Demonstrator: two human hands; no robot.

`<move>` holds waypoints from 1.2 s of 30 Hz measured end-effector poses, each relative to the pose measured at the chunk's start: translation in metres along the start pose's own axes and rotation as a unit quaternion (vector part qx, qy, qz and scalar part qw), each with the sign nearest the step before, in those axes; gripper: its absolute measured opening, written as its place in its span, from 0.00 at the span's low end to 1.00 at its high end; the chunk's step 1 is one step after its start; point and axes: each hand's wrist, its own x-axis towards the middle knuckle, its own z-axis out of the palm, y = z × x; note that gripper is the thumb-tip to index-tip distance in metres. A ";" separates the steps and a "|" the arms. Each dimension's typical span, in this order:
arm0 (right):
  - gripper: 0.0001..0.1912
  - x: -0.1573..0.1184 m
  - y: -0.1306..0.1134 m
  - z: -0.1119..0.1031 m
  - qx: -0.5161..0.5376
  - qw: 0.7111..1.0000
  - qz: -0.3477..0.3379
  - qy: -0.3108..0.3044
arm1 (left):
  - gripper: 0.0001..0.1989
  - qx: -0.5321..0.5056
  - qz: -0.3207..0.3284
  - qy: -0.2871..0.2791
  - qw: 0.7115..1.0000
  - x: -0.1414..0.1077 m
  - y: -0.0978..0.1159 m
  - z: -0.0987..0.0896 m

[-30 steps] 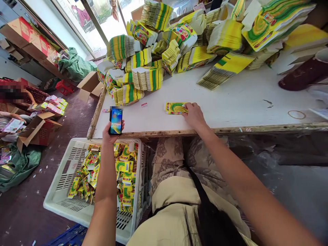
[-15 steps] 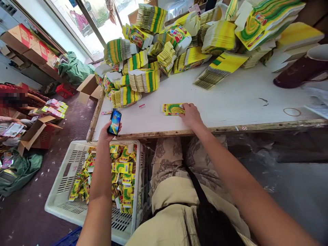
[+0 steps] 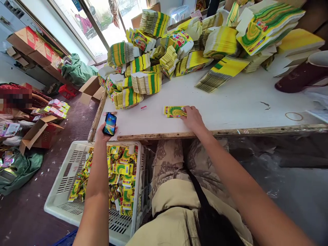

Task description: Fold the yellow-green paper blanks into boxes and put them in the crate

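A phone with a lit screen is in my left hand, its fingers wrapped round the edges, over the table's front left corner. My right hand rests on the white table with its fingers closed on the right end of a flat yellow and green carton. The carton lies on the tabletop. Behind it are piled stacks of folded yellow and green cartons. A small pink and white label lies left of the held carton.
A white crate of yellow cartons stands below the table's left end. A dark red mug and a rubber band are at the right. Another person is at the far left near open cardboard boxes.
My left hand has moved slightly left with the phone. My right hand still grips the carton; the whole view has shifted a little.
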 end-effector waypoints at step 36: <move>0.19 -0.001 0.002 -0.002 0.011 1.000 0.001 -0.006 | 0.34 -0.205 0.008 0.121 0.971 0.019 0.007 -0.091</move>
